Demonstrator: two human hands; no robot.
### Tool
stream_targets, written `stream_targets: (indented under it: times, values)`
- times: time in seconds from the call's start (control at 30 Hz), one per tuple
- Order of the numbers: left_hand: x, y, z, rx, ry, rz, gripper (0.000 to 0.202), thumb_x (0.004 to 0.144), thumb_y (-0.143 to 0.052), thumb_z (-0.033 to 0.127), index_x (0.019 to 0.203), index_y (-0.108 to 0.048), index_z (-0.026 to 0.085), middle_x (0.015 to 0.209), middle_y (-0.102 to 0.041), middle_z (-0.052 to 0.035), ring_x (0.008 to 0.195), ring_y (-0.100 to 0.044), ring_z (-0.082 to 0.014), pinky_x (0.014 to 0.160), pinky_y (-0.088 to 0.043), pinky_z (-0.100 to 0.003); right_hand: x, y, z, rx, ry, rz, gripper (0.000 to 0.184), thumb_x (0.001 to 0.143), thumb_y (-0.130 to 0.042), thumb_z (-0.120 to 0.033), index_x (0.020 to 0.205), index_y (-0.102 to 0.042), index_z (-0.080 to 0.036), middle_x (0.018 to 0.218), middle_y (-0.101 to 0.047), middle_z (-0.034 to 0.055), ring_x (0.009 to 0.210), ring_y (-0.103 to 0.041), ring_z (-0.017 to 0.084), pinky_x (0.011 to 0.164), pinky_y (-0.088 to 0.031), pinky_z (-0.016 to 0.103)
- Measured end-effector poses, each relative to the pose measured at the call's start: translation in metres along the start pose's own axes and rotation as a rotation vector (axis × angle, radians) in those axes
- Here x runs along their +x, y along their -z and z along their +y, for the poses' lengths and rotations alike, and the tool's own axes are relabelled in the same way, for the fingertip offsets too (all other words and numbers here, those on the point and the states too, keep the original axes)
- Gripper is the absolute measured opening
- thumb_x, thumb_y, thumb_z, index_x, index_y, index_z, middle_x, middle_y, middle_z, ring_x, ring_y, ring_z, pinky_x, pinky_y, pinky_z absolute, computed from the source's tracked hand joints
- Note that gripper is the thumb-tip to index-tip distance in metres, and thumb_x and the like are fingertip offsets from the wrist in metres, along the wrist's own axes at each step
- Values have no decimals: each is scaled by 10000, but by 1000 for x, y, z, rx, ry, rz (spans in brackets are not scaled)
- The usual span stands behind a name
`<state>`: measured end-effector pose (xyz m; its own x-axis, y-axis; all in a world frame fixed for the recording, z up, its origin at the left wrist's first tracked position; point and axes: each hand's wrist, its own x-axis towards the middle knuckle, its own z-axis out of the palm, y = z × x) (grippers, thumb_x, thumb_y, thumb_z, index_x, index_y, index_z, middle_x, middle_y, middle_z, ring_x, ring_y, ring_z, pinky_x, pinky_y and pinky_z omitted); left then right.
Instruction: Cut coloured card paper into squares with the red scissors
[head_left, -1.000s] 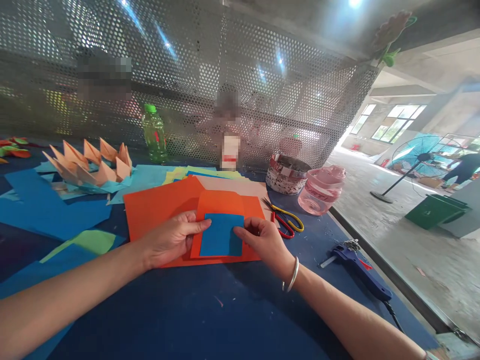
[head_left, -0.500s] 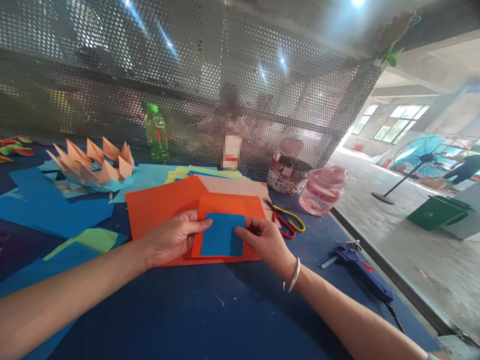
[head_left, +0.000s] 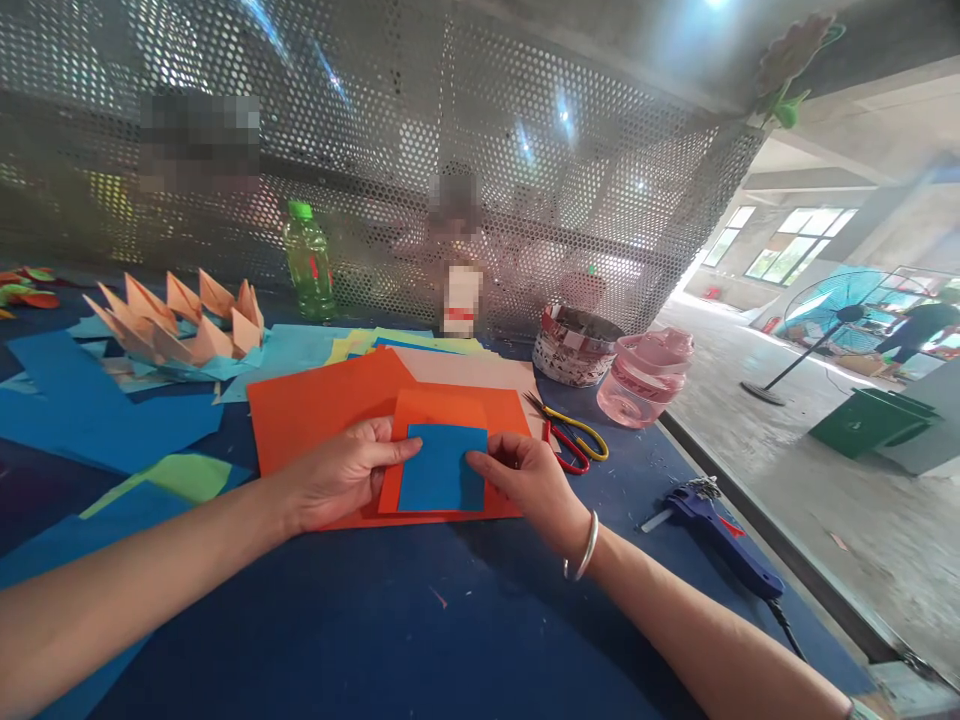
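A small blue paper square (head_left: 442,472) lies against a folded orange sheet (head_left: 442,404), both held just above the table. My left hand (head_left: 358,468) pinches their left side, thumb on the blue square's upper left edge. On the right, my right hand (head_left: 529,475) grips the blue square's edge between thumb and fingers; its fingertips behind the paper are partly hidden. Beneath them lies a larger orange sheet (head_left: 315,400), with a pale pink sheet (head_left: 495,372) behind it. A silver bangle circles my right wrist.
Scissors (head_left: 574,435) with red and yellow handles lie right of the paper. Beyond are a pink jug (head_left: 646,378) and a round patterned container (head_left: 576,345). A blue glue gun (head_left: 724,540) rests near the right edge. Leftward are a folded peach paper ring (head_left: 176,330), blue paper (head_left: 112,410) and a green bottle (head_left: 308,262).
Hardly anything differs. Both hands keep their hold on the blue square and orange sheet, and the whole view has shifted very slightly.
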<state>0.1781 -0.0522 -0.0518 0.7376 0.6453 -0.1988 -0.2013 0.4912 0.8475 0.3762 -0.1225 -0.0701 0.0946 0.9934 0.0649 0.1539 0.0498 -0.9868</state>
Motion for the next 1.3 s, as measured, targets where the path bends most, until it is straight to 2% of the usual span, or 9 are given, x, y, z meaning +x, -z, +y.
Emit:
stream_targets:
  times: [0.37, 0.53, 0.7, 0.83, 0.97, 1.1, 1.2, 1.3]
  values:
    - [-1, 1, 0, 62, 1, -16, 156, 836, -688, 165, 976, -753, 141, 920, -798, -112, 891, -744, -263, 817, -582, -353, 0, -1, 0, -24, -9, 5, 387, 706, -703, -476, 610, -444, -204, 550, -360, -69, 529, -306, 88, 462, -230, 227]
    - [-1, 1, -1, 51, -13, 30, 199, 799, -730, 156, 998, -741, 154, 926, -799, -101, 884, -747, -265, 801, -591, -355, 2, -1, 3, -36, -3, -6, 376, 727, -701, -464, 610, -460, -200, 538, -383, -69, 525, -334, 89, 473, -248, 229]
    - [-2, 2, -1, 51, -19, 36, 203, 799, -732, 154, 1002, -746, 159, 935, -799, -104, 906, -744, -265, 806, -586, -339, 0, -3, -3, 68, -39, -7, 380, 725, -710, -514, 669, -541, -178, 591, -461, -51, 548, -398, 91, 500, -316, 225]
    - [-4, 3, -1, 60, 25, -10, 238, 807, -725, 179, 1045, -739, 166, 974, -792, -122, 954, -732, -300, 845, -576, -390, -1, -1, -6, 197, -105, 9, 378, 716, -735, -521, 743, -609, -165, 640, -533, -40, 565, -459, 86, 520, -375, 208]
    - [-7, 1, 1, 76, 70, -53, 253, 797, -734, 178, 1046, -739, 223, 956, -795, -101, 956, -729, -314, 860, -565, -426, -1, 0, -5, 328, -158, -61, 340, 681, -799, -465, 719, -632, -172, 676, -605, -27, 575, -534, 93, 550, -439, 213]
    - [-11, 0, 5, 119, 119, -78, 154, 782, -742, 167, 925, -767, 221, 842, -797, -99, 900, -733, -303, 845, -566, -432, -3, -1, -6, 447, -242, -192, 372, 665, -824, -445, 899, -706, -182, 844, -706, 33, 692, -652, 159, 655, -543, 295]
    - [-14, -2, 10, 147, 166, -80, 72, 795, -720, 159, 825, -776, 192, 806, -794, -107, 795, -738, -260, 785, -580, -374, -4, -1, -9, 439, -286, -231, 419, 652, -835, -442, 958, -728, -175, 903, -727, 57, 730, -675, 179, 702, -569, 334]
    - [-15, -5, 15, 160, 175, -80, 155, 815, -687, 141, 932, -776, 189, 917, -798, -112, 787, -741, -232, 731, -578, -308, -6, -1, -12, 430, -290, -242, 443, 638, -845, -437, 986, -743, -182, 936, -737, 60, 773, -690, 195, 738, -578, 348]
